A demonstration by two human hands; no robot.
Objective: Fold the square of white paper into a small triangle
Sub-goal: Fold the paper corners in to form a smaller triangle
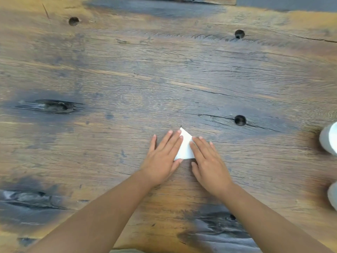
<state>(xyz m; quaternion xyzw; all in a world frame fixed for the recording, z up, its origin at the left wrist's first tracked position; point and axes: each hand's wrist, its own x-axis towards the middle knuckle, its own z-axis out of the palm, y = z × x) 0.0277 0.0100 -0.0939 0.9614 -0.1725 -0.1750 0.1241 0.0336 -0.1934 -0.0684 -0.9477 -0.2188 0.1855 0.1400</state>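
Note:
The white paper [185,146] lies folded into a small pointed shape on the wooden table, its tip pointing away from me. My left hand [162,157] lies flat over its left side, fingers spread and pressing down. My right hand [207,162] lies flat over its right side, fingertips on the paper's right edge. Only the middle strip and the tip of the paper show between the two hands.
The table [145,79] is rough weathered wood with dark knots, cracks and round holes [240,120]. Two pale rounded objects [330,138] sit at the right edge, cut off by the frame.

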